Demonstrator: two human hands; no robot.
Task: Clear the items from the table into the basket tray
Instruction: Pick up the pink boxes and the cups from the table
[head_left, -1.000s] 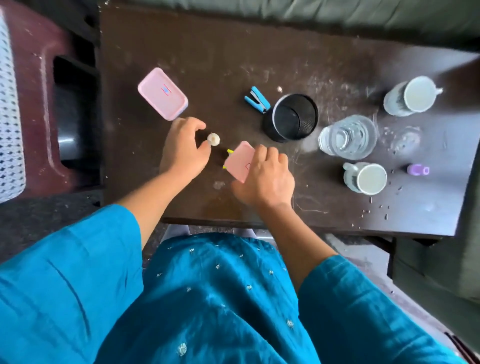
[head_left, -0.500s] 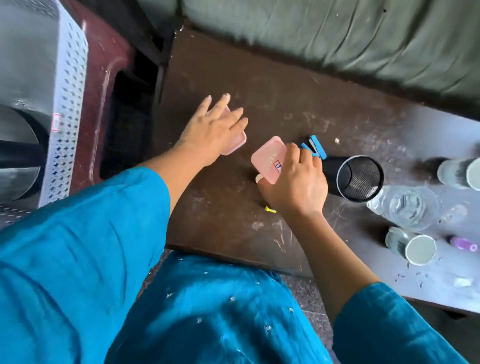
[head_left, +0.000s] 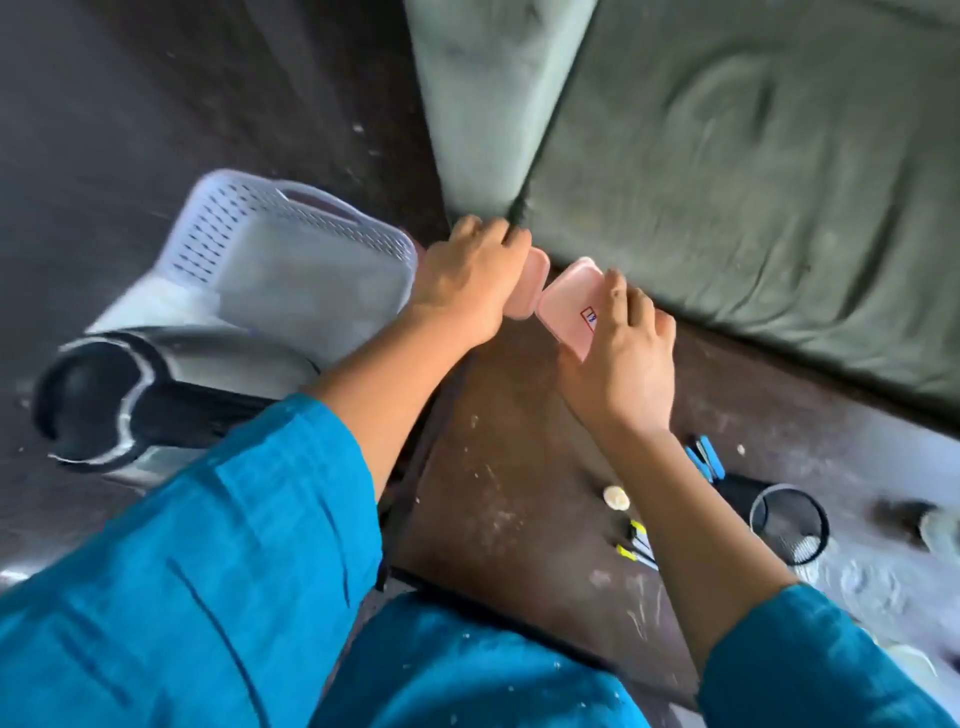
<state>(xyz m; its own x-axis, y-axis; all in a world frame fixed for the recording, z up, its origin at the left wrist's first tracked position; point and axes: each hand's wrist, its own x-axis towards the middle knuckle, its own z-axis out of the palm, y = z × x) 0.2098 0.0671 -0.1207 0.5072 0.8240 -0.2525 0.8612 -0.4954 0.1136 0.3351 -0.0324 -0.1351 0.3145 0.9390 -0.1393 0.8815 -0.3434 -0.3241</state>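
Note:
My left hand (head_left: 467, 283) grips a pink lidded box (head_left: 529, 286), mostly hidden under the fingers, just right of the white perforated basket tray (head_left: 291, 228). My right hand (head_left: 621, 343) holds a second pink box (head_left: 569, 301) tilted beside the first, above the dark table's (head_left: 498, 467) far left corner. Left on the table are a small white round piece (head_left: 616, 498), yellow-tipped sticks (head_left: 640, 545), a blue stapler (head_left: 704, 462) and a black mesh cup (head_left: 789, 522).
A black and silver cylinder (head_left: 119, 395) lies in the near end of the basket. A green sofa cushion (head_left: 727, 182) runs along the table's far side. Blurred glassware (head_left: 940, 530) shows at the right edge. Dark floor surrounds the basket.
Both hands have lifted their pink boxes and carried them left toward the basket; my view has swung left, so the basket is now in full view.

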